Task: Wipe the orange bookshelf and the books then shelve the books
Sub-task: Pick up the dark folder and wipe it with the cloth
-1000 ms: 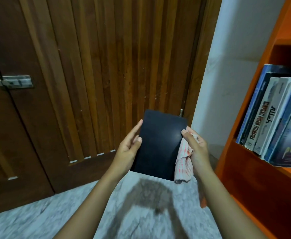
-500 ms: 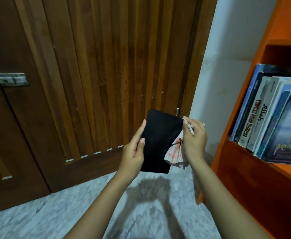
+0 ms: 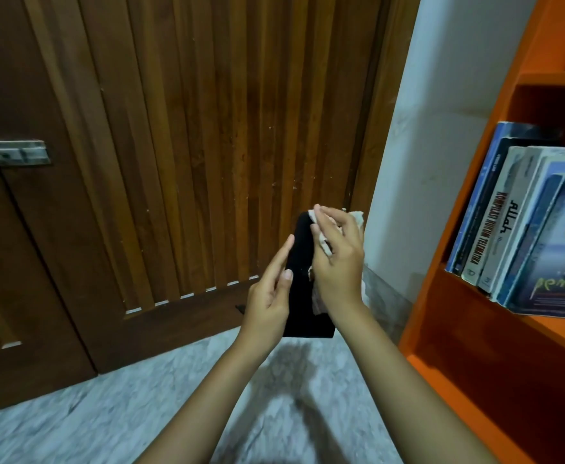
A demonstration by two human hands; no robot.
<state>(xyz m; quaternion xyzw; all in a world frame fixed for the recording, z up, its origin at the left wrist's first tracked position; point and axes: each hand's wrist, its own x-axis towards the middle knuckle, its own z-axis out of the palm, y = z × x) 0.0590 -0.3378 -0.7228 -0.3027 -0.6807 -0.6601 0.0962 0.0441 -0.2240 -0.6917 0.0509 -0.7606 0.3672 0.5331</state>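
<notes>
A black book (image 3: 303,289) stands upright in front of me, turned almost edge-on. My left hand (image 3: 269,296) holds it by its left side, thumb on the cover and fingers behind. My right hand (image 3: 336,262) grips a pale, red-patterned cloth (image 3: 321,234) and presses it against the book's upper right part, hiding much of the cover. The orange bookshelf (image 3: 448,309) stands at the right, apart from both hands.
Several books (image 3: 522,229) lean to the left on the bookshelf's middle shelf. A dark wooden door (image 3: 190,145) with a metal latch (image 3: 10,153) fills the left and centre. A white wall (image 3: 441,128) lies between door and shelf. The floor (image 3: 107,410) is grey marble.
The book has turned from face-on to nearly edge-on and risen a little. My right hand with the cloth has moved from the book's right edge onto its upper part.
</notes>
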